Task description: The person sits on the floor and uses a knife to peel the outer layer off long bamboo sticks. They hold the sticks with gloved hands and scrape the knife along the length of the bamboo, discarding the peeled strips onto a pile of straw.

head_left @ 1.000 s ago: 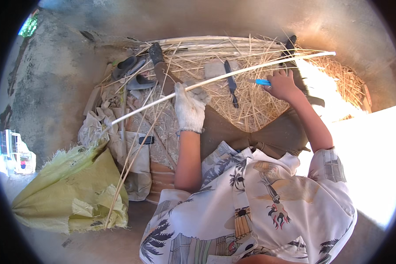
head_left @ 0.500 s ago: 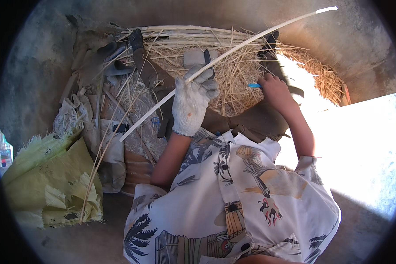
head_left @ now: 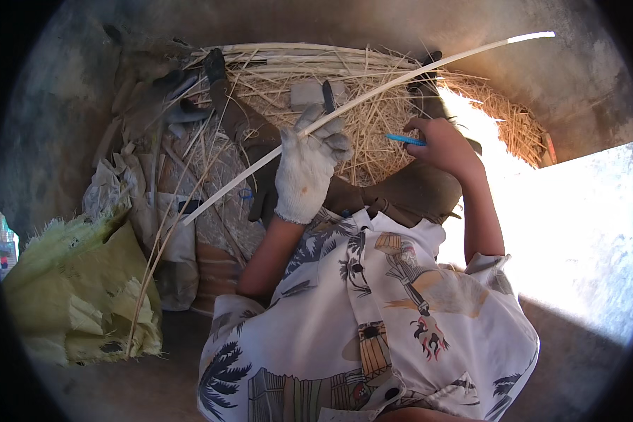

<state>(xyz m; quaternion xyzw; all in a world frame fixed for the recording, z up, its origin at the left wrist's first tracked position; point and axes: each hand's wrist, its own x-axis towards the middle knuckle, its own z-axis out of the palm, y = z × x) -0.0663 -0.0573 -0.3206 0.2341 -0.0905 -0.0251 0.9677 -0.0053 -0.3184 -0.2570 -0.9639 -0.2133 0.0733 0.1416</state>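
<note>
My left hand [head_left: 308, 165] wears a white knit glove and grips a long pale cane strip [head_left: 415, 72]. The strip runs from lower left, near the sacks, up to the far right. My bare right hand [head_left: 443, 144] holds a thin blue-handled tool [head_left: 404, 139] just to the right of the gloved hand, below the strip. Both hands hover over my brown trouser legs [head_left: 401, 193] and a heap of dry straw [head_left: 373, 112]. A printed white shirt [head_left: 373, 316] fills the lower middle of the view.
A yellow-green woven sack [head_left: 70, 295] lies at the lower left. Worn cloth and sacking [head_left: 148, 204] are piled beside it. Dark sandals [head_left: 183, 105] sit at the upper left. Pale cane lengths [head_left: 295, 53] lie along the far side. Bright sunlit ground [head_left: 577, 239] is on the right.
The view has shifted down and closer. My gloved left hand has slid along the cane strip, whose far end now swings higher to the right. My right hand stays beside it with the blue tool.
</note>
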